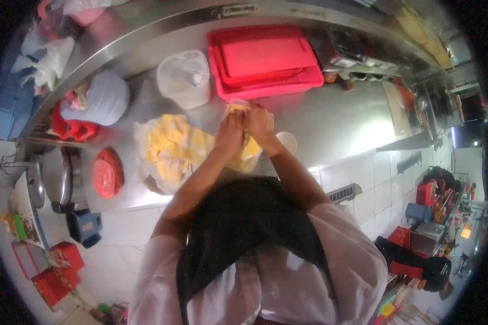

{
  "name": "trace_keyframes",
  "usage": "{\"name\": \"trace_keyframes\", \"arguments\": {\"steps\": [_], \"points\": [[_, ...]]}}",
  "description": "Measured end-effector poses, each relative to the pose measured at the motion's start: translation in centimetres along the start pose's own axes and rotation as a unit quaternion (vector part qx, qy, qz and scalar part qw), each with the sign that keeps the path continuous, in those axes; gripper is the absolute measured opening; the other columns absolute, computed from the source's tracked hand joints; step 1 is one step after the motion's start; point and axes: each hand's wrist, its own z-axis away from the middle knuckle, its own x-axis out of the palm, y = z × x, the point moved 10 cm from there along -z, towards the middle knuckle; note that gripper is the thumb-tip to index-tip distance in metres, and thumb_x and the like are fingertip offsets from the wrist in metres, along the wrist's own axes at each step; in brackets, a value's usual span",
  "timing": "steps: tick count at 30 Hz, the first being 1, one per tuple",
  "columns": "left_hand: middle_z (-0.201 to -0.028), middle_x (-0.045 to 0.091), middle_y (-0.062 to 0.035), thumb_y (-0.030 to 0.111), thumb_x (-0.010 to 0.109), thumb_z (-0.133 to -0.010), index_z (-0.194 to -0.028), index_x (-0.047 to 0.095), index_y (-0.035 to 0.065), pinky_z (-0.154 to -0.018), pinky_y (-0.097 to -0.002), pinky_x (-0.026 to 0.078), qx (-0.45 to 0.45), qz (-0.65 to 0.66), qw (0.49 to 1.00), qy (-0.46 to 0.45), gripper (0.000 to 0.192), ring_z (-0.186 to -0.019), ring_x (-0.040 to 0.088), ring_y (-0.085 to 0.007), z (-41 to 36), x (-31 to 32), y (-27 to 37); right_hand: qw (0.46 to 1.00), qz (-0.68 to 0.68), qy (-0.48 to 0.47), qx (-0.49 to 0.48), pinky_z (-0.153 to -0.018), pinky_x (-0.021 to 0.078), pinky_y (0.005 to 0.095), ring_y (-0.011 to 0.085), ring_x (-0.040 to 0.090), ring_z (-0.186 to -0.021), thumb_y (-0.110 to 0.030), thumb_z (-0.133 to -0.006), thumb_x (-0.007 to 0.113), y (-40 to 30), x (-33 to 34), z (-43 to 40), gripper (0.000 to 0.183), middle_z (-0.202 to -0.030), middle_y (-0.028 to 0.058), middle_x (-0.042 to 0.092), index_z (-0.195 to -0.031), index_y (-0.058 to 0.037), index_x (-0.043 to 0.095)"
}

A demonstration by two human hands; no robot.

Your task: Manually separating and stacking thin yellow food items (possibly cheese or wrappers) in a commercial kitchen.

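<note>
My left hand [229,134] and my right hand [260,124] meet over a clear plastic container [250,164] at the counter's front edge. Their fingers are closed on soft yellow food [236,109] at the container's far end; the exact grip is partly hidden. More yellow food shows below my hands inside the container. Left of my left hand, a heap of folded yellow food pieces [166,138] lies on a pale sheet [140,138]. A round white bowl or lid [286,143] sits just beyond my right wrist.
On the steel counter [337,118] stand a pink-red lidded bin [268,57], a whitish plastic tub [184,79] and a red container [107,172]. Stacked white plates [107,97] sit at left. A cutting board [394,107] is at right. Another person [435,270] stands far right.
</note>
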Motion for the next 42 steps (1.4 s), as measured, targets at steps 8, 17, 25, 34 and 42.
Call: {"name": "trace_keyframes", "arguments": {"steps": [8, 17, 25, 34, 42], "points": [[-0.146, 0.054, -0.0256, 0.016, 0.065, -0.09, -0.147, 0.05, -0.0064, -0.113, -0.047, 0.045, -0.019, -0.059, 0.998, -0.022, 0.063, -0.135, 0.053, -0.0398, 0.3, 1.0, -0.7, 0.998, -0.051, 0.038, -0.025, -0.069, 0.0582, 0.0567, 0.0512, 0.069, -0.084, -0.01, -0.09, 0.07, -0.5, -3.7, 1.6, 0.048, -0.113, 0.0294, 0.062, -0.134, 0.0014, 0.053], [-0.149, 0.052, -0.0245, 0.013, 0.064, -0.089, -0.138, 0.058, -0.0084, -0.114, -0.0474, 0.044, 0.012, -0.022, 1.0, -0.019, 0.054, -0.134, 0.053, -0.0395, -1.0, 0.3, 0.4, 0.998, -0.047, 0.024, 0.019, -0.065, 0.0599, 0.0554, 0.0493, 0.07, -0.087, -0.015, -0.091, 0.072, 0.5, -3.4, 0.1, 0.046, -0.123, 0.0277, 0.058, -0.131, -0.0009, 0.052], [-0.144, 0.056, -0.0202, 0.017, 0.067, -0.092, -0.138, 0.06, -0.0028, -0.112, -0.0462, 0.046, 0.036, 0.032, 0.998, 0.028, 0.051, -0.133, 0.056, -0.0365, 1.1, -0.9, 0.0, 0.994, -0.05, 0.094, 0.013, -0.075, 0.059, 0.0539, 0.0475, 0.069, -0.095, -0.025, -0.094, 0.072, 0.3, -4.5, 1.8, 0.042, -0.121, 0.0243, 0.063, -0.129, -0.0048, 0.059], [-0.12, 0.068, -0.0204, 0.022, 0.073, -0.091, -0.123, 0.07, 0.0048, -0.097, -0.0494, 0.052, -0.3, 0.093, 0.922, 0.226, 0.037, -0.113, 0.063, -0.0412, 18.8, -10.3, -13.7, 0.987, -0.096, 0.089, -0.09, -0.083, 0.0554, 0.0482, 0.0397, 0.067, -0.097, -0.014, -0.094, 0.072, 2.5, -10.9, 8.6, 0.023, -0.108, 0.0195, 0.067, -0.114, -0.0042, 0.066], [-0.136, 0.058, -0.0172, 0.032, 0.075, -0.089, -0.135, 0.063, 0.0052, -0.108, -0.055, 0.042, -0.253, -0.068, 0.946, 0.191, 0.054, -0.127, 0.053, -0.04, 19.4, -9.5, -14.5, 0.976, -0.178, 0.075, -0.101, -0.063, 0.0505, 0.0393, 0.0278, 0.064, -0.072, -0.01, -0.093, 0.072, -1.3, -11.2, 8.0, 0.011, -0.085, 0.0122, 0.064, -0.103, -0.0069, 0.068]]}}
